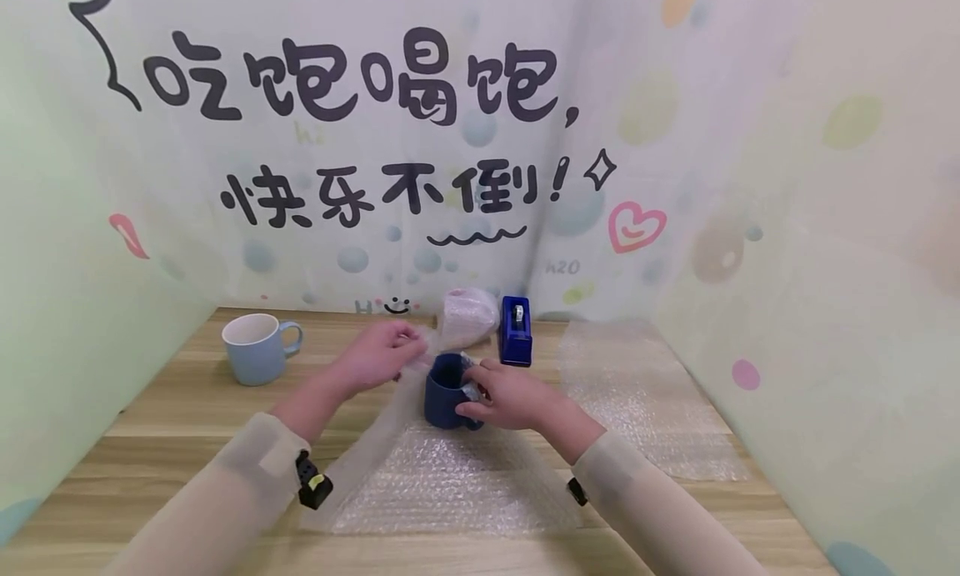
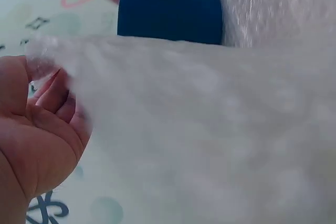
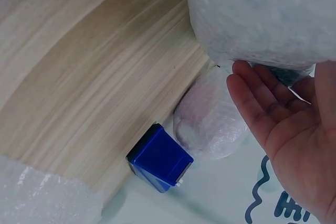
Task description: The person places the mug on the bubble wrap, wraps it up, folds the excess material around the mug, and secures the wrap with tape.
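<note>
A dark blue mug [image 1: 441, 405] stands upright on a sheet of bubble wrap [image 1: 442, 484] at the middle of the table. Up and to its left, my left hand [image 1: 378, 355] pinches a raised corner of that sheet. The left wrist view shows the lifted wrap [image 2: 199, 119] stretching from the thumb and fingers, hiding the mug's lower part. My right hand [image 1: 517, 397] is at the mug's right rim, holding a folded edge of the wrap there, its fingertips over the opening. In the right wrist view, wrap [image 3: 262, 19] covers the mug's near side.
A light blue mug [image 1: 255, 355] stands at the left. Behind the dark blue mug is a bundle [image 1: 467, 318] in bubble wrap, with a blue tape dispenser [image 1: 516, 343] beside it. Another sheet of bubble wrap [image 1: 645, 401] lies flat at the right. A printed cloth wall encloses the table.
</note>
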`<action>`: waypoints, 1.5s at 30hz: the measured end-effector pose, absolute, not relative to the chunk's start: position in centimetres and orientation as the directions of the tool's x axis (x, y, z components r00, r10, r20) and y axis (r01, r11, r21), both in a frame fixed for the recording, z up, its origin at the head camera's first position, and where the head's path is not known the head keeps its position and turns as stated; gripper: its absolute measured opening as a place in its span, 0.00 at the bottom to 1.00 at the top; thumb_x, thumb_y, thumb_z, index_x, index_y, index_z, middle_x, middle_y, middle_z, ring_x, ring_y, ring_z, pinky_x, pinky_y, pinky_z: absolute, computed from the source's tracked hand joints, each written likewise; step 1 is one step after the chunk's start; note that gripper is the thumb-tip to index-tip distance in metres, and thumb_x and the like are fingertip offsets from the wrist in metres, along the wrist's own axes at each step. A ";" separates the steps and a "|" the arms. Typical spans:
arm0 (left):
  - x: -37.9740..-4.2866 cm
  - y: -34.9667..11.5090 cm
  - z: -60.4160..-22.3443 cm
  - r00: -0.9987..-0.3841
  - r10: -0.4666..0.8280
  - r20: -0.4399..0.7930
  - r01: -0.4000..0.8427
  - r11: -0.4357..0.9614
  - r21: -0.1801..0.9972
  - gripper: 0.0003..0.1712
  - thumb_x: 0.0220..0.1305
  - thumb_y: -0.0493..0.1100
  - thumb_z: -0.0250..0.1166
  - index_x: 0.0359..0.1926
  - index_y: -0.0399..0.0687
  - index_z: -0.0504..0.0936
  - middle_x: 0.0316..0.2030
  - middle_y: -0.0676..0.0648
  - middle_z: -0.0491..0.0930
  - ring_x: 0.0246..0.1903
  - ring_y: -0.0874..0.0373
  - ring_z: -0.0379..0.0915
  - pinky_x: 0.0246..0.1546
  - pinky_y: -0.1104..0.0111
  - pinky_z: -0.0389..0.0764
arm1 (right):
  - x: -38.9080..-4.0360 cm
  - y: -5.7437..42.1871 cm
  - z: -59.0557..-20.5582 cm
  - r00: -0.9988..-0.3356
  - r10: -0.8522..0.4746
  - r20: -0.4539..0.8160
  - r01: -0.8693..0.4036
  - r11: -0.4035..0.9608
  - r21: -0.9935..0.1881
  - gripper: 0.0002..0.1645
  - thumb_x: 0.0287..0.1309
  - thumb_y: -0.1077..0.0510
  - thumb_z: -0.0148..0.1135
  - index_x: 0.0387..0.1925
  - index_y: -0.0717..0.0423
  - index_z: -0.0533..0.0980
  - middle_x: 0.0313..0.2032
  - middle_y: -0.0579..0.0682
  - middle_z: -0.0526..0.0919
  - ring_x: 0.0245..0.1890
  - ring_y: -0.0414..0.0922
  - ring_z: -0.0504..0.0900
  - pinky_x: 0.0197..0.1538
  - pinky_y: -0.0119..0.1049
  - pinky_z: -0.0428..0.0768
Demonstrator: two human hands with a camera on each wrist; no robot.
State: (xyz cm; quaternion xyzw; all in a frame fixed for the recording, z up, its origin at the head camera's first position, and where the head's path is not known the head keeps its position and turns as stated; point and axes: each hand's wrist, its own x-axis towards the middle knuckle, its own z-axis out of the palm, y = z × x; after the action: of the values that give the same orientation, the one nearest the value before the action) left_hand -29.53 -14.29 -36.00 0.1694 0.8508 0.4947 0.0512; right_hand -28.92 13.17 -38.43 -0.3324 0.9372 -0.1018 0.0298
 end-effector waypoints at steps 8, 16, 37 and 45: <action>-28.9 -12.8 -36.7 -0.861 0.503 0.073 0.363 0.507 0.782 0.18 0.86 0.47 0.54 0.57 0.44 0.87 0.52 0.45 0.92 0.56 0.50 0.87 0.61 0.53 0.84 | -29.0 13.0 -38.6 -0.761 -0.648 0.030 -0.641 0.744 -0.187 0.28 0.75 0.36 0.67 0.63 0.50 0.79 0.43 0.44 0.78 0.36 0.39 0.78 0.43 0.37 0.81; -28.5 -14.7 -35.9 -0.640 0.767 0.044 0.680 0.538 0.499 0.33 0.70 0.27 0.54 0.74 0.43 0.80 0.71 0.39 0.81 0.71 0.43 0.76 0.71 0.46 0.78 | -29.1 12.7 -38.7 -0.749 -0.661 0.044 -0.659 0.735 -0.160 0.31 0.75 0.37 0.67 0.68 0.48 0.76 0.47 0.46 0.80 0.39 0.41 0.81 0.46 0.41 0.84; -28.9 -12.6 -37.8 -0.686 0.728 0.027 0.706 0.656 0.266 0.22 0.85 0.48 0.52 0.68 0.50 0.84 0.73 0.46 0.81 0.83 0.37 0.58 0.80 0.32 0.58 | -29.1 13.5 -39.0 -0.743 -0.668 0.048 -0.655 0.711 -0.254 0.24 0.77 0.45 0.59 0.66 0.49 0.77 0.46 0.46 0.80 0.40 0.41 0.81 0.44 0.36 0.81; -29.1 -11.5 -39.0 -0.699 0.706 0.113 0.701 0.647 0.300 0.18 0.86 0.44 0.51 0.56 0.49 0.87 0.65 0.47 0.86 0.81 0.36 0.60 0.78 0.33 0.62 | -28.7 13.1 -39.0 -0.795 -0.604 0.052 -0.589 0.748 -0.305 0.31 0.86 0.36 0.42 0.65 0.48 0.80 0.59 0.50 0.83 0.56 0.48 0.86 0.63 0.49 0.85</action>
State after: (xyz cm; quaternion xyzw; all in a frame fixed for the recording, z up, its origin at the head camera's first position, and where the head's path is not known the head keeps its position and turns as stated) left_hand -29.06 -11.46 -38.98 0.3876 0.9074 0.1622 0.0071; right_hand -28.73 13.05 -38.99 -0.3192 0.9347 -0.1545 0.0248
